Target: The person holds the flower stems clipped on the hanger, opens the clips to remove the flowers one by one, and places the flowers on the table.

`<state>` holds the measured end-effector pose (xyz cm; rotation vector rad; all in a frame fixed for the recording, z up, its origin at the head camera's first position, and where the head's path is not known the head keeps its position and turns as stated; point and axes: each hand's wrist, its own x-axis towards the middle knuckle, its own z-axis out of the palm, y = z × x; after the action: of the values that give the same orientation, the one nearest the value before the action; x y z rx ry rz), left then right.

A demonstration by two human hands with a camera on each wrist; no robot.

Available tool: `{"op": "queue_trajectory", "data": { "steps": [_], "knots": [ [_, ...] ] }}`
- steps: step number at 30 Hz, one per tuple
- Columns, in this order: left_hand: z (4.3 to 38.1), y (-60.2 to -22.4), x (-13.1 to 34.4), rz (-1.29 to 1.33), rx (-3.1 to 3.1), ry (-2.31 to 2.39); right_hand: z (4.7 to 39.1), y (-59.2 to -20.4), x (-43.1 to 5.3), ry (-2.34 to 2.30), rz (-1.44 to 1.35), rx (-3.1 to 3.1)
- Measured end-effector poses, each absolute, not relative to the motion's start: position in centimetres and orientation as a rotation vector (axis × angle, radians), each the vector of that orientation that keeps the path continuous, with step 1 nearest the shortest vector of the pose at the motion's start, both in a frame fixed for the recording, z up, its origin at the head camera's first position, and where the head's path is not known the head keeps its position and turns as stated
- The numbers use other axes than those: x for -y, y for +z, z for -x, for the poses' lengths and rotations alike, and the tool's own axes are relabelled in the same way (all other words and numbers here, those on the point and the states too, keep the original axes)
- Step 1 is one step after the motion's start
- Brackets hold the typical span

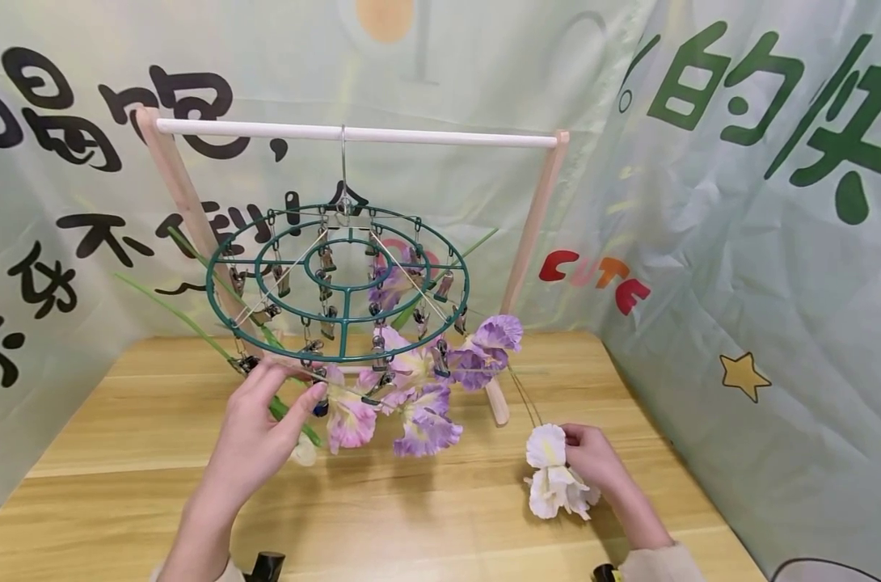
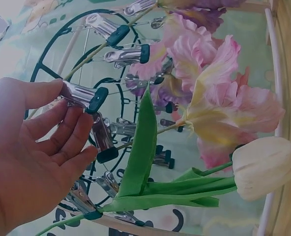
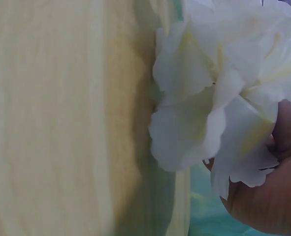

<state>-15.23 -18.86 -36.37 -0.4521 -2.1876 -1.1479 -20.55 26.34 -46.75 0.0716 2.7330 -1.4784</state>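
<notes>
A round green clip hanger [image 1: 343,339] hangs by its hook from the rack's white rod. My left hand [image 1: 259,428] is at its near-left rim and pinches a metal clip [image 2: 81,94] between thumb and fingers. Pink flowers [image 2: 234,93], purple flowers [image 1: 427,424] and a white tulip [image 2: 263,167] with green leaves hang from other clips. My right hand [image 1: 593,459] holds a white ruffled flower [image 1: 553,489] low over the right of the table, its thin stems reaching up and back. In the right wrist view the petals hide part of the fingers.
The wooden rack [image 1: 531,226] stands at the back of the wooden table [image 1: 470,533]. Printed cloth [image 1: 717,267] walls enclose the back and sides. Green stems [image 1: 171,311] stick out beyond the hanger on the left.
</notes>
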Motion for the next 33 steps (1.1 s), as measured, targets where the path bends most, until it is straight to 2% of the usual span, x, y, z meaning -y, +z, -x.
{"op": "queue_trajectory", "data": {
  "steps": [15, 33],
  "knots": [
    [14.5, -35.7, 21.1, 0.510, 2.246, -1.118, 20.8, -47.6, -26.5, -1.373, -0.073, -2.746],
    [14.0, -35.1, 21.5, 0.485, 2.258, -1.165, 20.0, -46.2, -26.2, -1.528, -0.122, -2.755]
  ]
}}
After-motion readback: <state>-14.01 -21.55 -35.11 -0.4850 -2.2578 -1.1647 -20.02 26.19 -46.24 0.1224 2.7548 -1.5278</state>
